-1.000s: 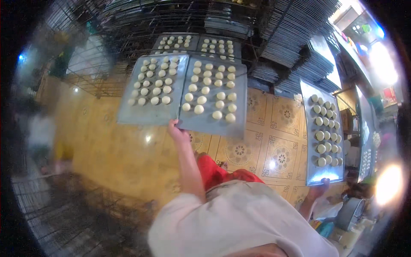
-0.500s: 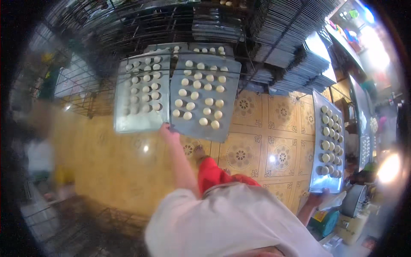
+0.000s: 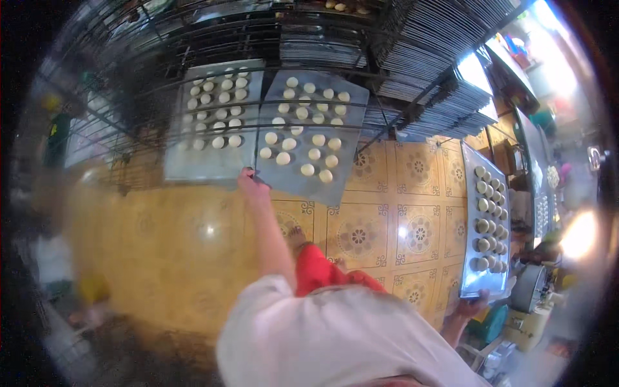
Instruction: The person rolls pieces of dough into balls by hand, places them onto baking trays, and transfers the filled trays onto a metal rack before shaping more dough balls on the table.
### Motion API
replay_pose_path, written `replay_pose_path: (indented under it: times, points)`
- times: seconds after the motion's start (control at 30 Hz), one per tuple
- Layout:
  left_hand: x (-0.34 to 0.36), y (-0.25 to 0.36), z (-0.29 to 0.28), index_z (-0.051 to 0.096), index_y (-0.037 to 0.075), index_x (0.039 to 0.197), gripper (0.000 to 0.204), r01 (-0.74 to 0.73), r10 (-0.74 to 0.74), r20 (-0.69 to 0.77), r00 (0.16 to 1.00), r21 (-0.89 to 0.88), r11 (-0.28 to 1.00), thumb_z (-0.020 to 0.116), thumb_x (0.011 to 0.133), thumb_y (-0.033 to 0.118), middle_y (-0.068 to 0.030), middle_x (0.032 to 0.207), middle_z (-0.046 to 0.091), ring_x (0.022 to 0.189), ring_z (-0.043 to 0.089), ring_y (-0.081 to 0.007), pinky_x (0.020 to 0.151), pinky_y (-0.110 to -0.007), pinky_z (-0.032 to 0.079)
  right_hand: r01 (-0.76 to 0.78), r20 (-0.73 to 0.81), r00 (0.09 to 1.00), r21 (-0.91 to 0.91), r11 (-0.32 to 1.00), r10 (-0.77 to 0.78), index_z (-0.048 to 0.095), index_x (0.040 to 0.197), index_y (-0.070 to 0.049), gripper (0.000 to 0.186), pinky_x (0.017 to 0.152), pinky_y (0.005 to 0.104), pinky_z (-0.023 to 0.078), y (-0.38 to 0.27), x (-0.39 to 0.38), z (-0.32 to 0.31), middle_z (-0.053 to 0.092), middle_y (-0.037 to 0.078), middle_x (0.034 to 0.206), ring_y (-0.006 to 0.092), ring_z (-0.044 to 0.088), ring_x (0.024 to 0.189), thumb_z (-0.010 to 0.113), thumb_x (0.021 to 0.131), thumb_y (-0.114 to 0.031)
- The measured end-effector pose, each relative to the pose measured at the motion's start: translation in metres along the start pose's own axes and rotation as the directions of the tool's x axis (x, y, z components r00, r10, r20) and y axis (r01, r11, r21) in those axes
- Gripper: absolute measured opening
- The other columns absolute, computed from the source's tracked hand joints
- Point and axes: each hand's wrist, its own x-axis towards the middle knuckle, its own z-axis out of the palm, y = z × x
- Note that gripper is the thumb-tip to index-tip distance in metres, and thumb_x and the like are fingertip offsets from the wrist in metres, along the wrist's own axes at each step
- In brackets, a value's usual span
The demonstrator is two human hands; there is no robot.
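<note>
Three flat metal baking trays [image 3: 193,170], head view, all bearing pale round dough pieces [image 3: 283,158] spaced in rows, presumably to keep them from sticking

Item, pair of baking trays [image 3: 325,192]: ahead of the person, side by side, partly seen behind the bars of a wire rack [image 3: 206,35]; roughly flat, seemingly so that nothing rolls

Item, left hand [image 3: 256,186]: closed at the near inner corners where the pair meets, likely because one grip reaches both there; how the fingers share them cannot be told

Item, third baking tray [image 3: 487,284]: well apart, on the person's right

Item, right hand [image 3: 474,305]: holding the third tray's near edge, apparently because that margin is free of dough; some fingers hidden

Item, stacked sheets [image 3: 419,51]: right of the pair, layered closely, probably to save room

Item, patterned tile floor [image 3: 358,235]: below
</note>
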Motion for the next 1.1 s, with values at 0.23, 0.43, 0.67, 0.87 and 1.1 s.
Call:
replay_pose_path:
  times: [0.23,0.43,0.67,0.87,1.1]
  points:
    - [0.0,-0.011,0.064,0.044,0.012,0.075,0.013,0.107,-0.106,0.006,0.994,-0.039,0.994,0.055,0.07,0.007,-0.0021,0.086,0.051,0.081,0.055,-0.0215,0.077,-0.037,0.05,-0.202,0.004,0.979,0.157,0.967,0.204,0.056,0.098,-0.005,0.017,0.083,0.0346,0.052,-0.055,-0.03,0.014,0.056,0.005,0.097,0.0206,0.056,0.09,0.068,0.089,-0.014]
    - [0.038,-0.043,0.054,0.047,0.01,0.077,0.013,0.069,-0.07,-0.016,0.997,-0.03,0.997,0.057,0.069,0.009,-0.003,0.087,0.052,0.081,0.055,-0.024,0.079,-0.039,0.05,-0.321,-0.049,0.928,0.403,0.857,0.371,0.058,0.095,-0.005,0.011,0.085,0.0343,0.052,-0.101,-0.05,0.066,0.061,0.008,0.097,0.0192,0.059,0.092,0.061,0.095,-0.015]
    - [0.064,-0.067,0.068,0.05,0.007,0.08,0.008,-0.136,0.118,0.09,0.989,0.218,0.966,0.056,0.074,0.008,-0.0053,0.089,0.056,0.087,0.059,-0.0254,0.084,-0.039,0.05,-0.143,0.061,0.988,0.025,0.989,0.141,0.06,0.099,-0.003,0.03,0.085,0.0396,0.053,-0.089,-0.048,0.045,0.063,0.011,0.099,0.0236,0.06,0.089,0.06,0.098,-0.033]
    - [-0.027,-0.144,0.056,0.062,0.003,0.098,0.024,-0.714,0.367,0.674,0.641,0.699,-0.035,0.062,0.074,0.007,-0.0079,0.099,0.063,0.095,0.061,-0.0251,0.09,-0.039,0.051,-0.248,-0.098,0.964,-0.002,0.969,0.246,0.061,0.126,0.0,0.056,0.105,0.0492,0.05,-0.106,-0.056,0.077,0.065,0.015,0.121,0.0323,0.061,0.116,0.067,0.073,-0.016]
    - [0.0,-0.22,0.08,0.059,0.002,0.101,0.03,-0.175,0.093,0.193,0.977,0.47,0.865,0.06,0.072,-0.001,-0.0095,0.103,0.063,0.098,0.061,-0.0247,0.089,-0.039,0.052,-0.394,0.056,0.9,0.526,0.754,0.431,0.059,0.128,0.0,0.05,0.1,0.0432,0.051,-0.124,-0.075,0.085,0.063,0.011,0.119,0.0263,0.06,0.113,0.06,0.081,-0.015]
